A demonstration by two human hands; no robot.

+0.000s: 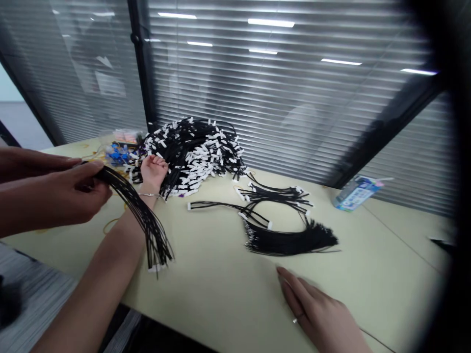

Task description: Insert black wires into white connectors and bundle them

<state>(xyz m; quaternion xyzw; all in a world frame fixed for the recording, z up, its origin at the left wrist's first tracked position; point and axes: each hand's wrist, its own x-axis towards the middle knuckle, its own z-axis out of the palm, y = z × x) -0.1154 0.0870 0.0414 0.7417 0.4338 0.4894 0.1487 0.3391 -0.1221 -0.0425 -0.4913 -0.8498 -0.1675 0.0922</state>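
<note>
My left hand [153, 171] reaches far across the table [221, 284] to a big pile of black wires with white connectors [200, 147]. Its fingers are curled into the pile's near edge, closed on some of the wires. My right hand [316, 314] lies flat on the table near the front edge, fingers stretched out, holding nothing. Just beyond it lies a tied bundle of black wires [290, 240], with a few loose wires [279, 196] behind it.
At the left, a co-worker's two hands [69, 191] hold another bundle of black wires [147, 225] that hangs over my left forearm. Small blue parts [117, 154] lie by the pile. A blue box [355, 192] stands at the right near the window blinds.
</note>
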